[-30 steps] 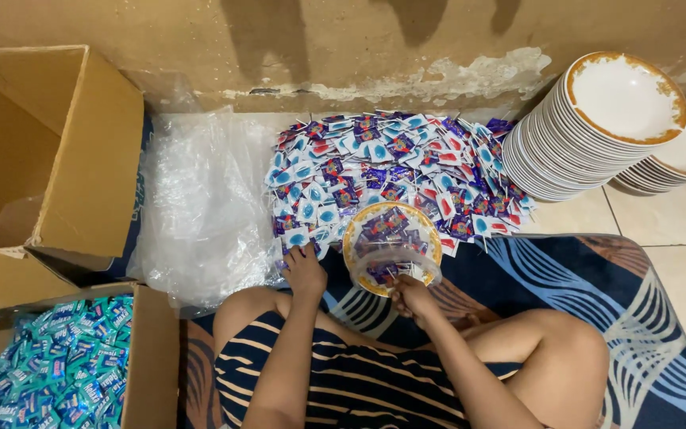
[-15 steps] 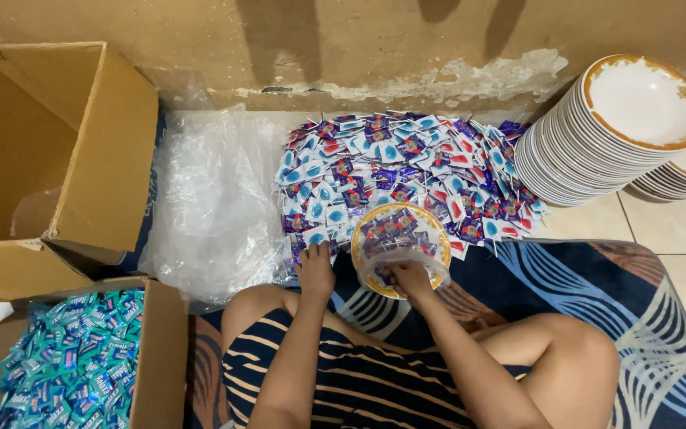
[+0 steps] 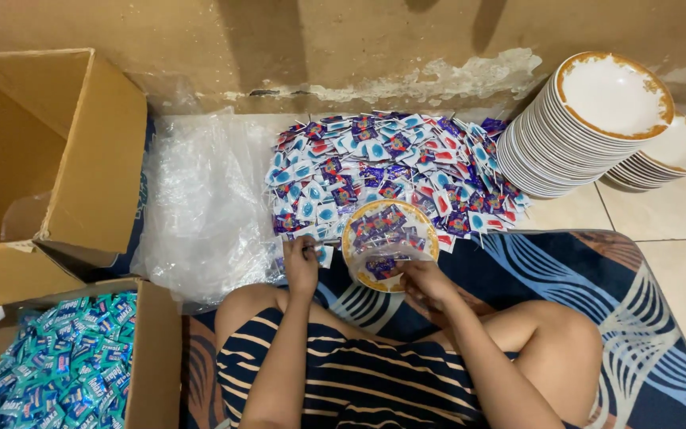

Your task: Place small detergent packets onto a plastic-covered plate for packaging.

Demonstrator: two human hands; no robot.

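Observation:
A gold-rimmed white plate (image 3: 356,232) lies on the mat in front of me, with several purple sachets on it inside a clear plastic bag (image 3: 395,256). My right hand (image 3: 425,280) grips the near edge of that bag. My left hand (image 3: 301,262) pinches a small white and blue sachet (image 3: 323,254) at the near edge of a big heap of sachets (image 3: 383,167) spread on the floor by the wall.
A pile of clear plastic bags (image 3: 204,202) lies left of the heap. An empty open carton (image 3: 45,167) stands at far left, and a carton of teal sachets (image 3: 61,365) at bottom left. Two stacks of gold-rimmed plates (image 3: 589,127) stand at right. A blue patterned mat (image 3: 597,278) covers the floor.
The view shifted slightly. My left hand went from the plate's left rim to the heap's edge and took a sachet. My right hand stays at the bag.

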